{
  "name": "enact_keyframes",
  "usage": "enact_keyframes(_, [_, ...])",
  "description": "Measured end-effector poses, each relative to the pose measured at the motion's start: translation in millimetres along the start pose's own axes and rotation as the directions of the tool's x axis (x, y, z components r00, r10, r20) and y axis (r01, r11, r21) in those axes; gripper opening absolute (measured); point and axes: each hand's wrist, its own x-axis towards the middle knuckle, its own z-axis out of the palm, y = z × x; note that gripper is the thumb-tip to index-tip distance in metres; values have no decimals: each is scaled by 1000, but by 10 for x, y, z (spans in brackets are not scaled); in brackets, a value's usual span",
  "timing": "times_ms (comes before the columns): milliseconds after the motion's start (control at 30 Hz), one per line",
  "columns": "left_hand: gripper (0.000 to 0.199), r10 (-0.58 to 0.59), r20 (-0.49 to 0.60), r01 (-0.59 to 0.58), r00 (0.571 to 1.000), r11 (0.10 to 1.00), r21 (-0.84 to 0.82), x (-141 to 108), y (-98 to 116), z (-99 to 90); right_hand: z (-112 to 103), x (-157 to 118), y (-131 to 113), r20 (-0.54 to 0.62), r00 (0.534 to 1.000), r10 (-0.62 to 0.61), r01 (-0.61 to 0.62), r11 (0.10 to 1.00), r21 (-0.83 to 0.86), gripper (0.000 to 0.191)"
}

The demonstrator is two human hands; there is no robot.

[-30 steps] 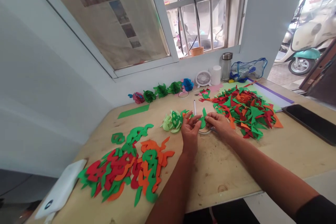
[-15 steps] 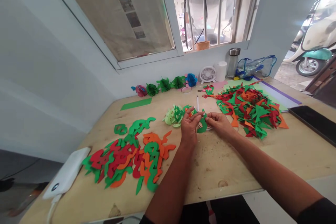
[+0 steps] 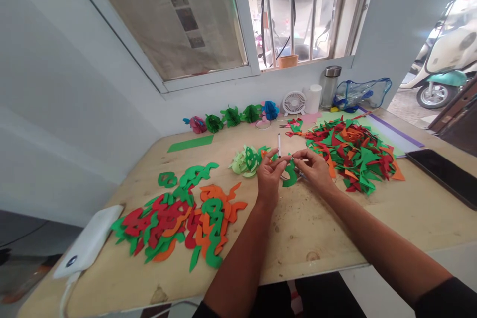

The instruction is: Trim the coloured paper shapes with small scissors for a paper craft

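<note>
My left hand [image 3: 268,181] pinches the upper edge of a green curved paper cutout [image 3: 289,178], which hangs just above the table. At the cutout's other side, the fingertips of my right hand [image 3: 313,171] are pressed together on it. A greyish thing under the right fingers is too hidden to name. Beyond the hands lies a white pen [image 3: 279,145]. Light green paper pieces [image 3: 241,163] and a dotted green one [image 3: 252,159] are heaped left of my left hand. Further left spreads a pile of wavy red, green and orange cutouts [image 3: 169,218].
Right of my hands rises a heap of paper scraps [image 3: 356,154], with a black phone [image 3: 443,174] beside it. Paper flowers [image 3: 231,116], a small fan [image 3: 294,103] and a glass bottle [image 3: 330,90] line the wall. A white power bank [image 3: 89,241] lies at the left edge.
The view has shifted slightly. Both hands stay on the green cutout, which has turned a little between them, and the right fingers have shifted slightly.
</note>
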Motion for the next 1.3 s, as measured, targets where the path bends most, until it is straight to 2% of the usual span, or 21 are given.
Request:
enact_keyframes(233, [50, -14, 32, 16, 999, 998, -60, 2, -55, -10, -3, 5, 23, -21, 1000, -3, 2, 999, -53, 26])
enact_keyframes(467, [53, -88, 88, 103, 992, 978, -180, 5, -78, -5, -7, -7, -22, -82, 988, -128, 111, 977, -183, 18])
enact_keyframes(900, [49, -94, 122, 119, 988, 969, -218, -18, -63, 30, -19, -9, 35, -115, 960, -254, 207, 926, -315, 13])
enact_keyframes(1167, [48, -109, 96, 125, 989, 975, -184, -21, -46, 47, -12, -9, 24, -131, 971, -200, 156, 945, -287, 15])
enact_keyframes(1300, [50, -79, 105, 97, 991, 979, -181, -16, -68, 43, -14, -3, -3, -113, 988, -109, 94, 987, -133, 14])
